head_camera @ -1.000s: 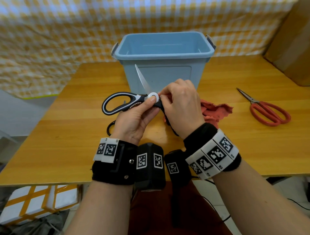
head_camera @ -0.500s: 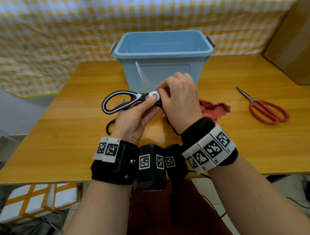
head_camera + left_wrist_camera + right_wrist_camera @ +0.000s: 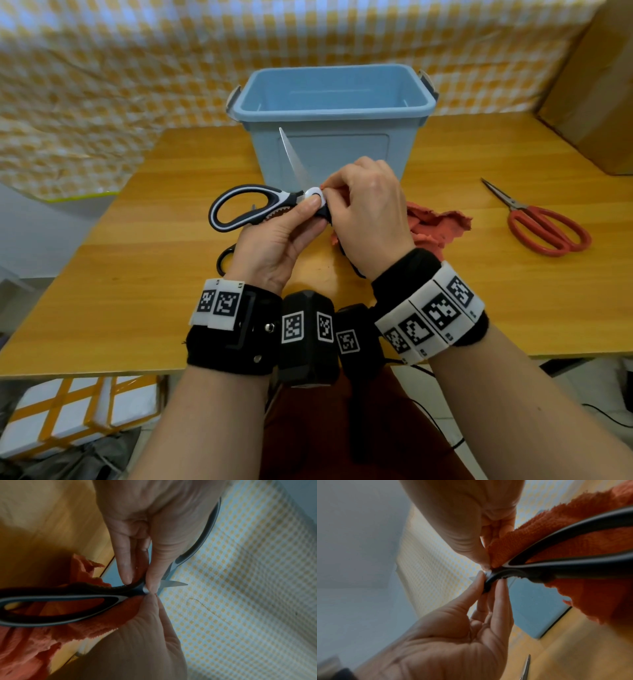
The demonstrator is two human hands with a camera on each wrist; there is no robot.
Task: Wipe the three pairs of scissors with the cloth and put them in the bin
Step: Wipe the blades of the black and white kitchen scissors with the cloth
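Observation:
Open black-and-white kitchen scissors (image 3: 239,205) hang above the table in front of the blue bin (image 3: 335,113), one blade pointing up. My left hand (image 3: 313,209) pinches them at the white pivot, seen close in the left wrist view (image 3: 145,585). My right hand (image 3: 330,192) grips the red cloth (image 3: 435,226) against the scissors beside the pivot; the second blade is hidden under it. In the right wrist view the cloth (image 3: 573,545) wraps behind the dark handle (image 3: 573,568). Red scissors (image 3: 541,226) lie at the right. A black scissor handle (image 3: 224,262) shows under my left hand.
The bin shows nothing inside. A cardboard box (image 3: 599,85) stands at the back right corner of the wooden table (image 3: 137,308). Yellow checked fabric (image 3: 120,85) hangs behind. The table's front edge runs just under my wrists.
Almost nothing differs. My right hand with the cloth has shifted slightly at the pivot; the scissors and my left hand stay where they were.

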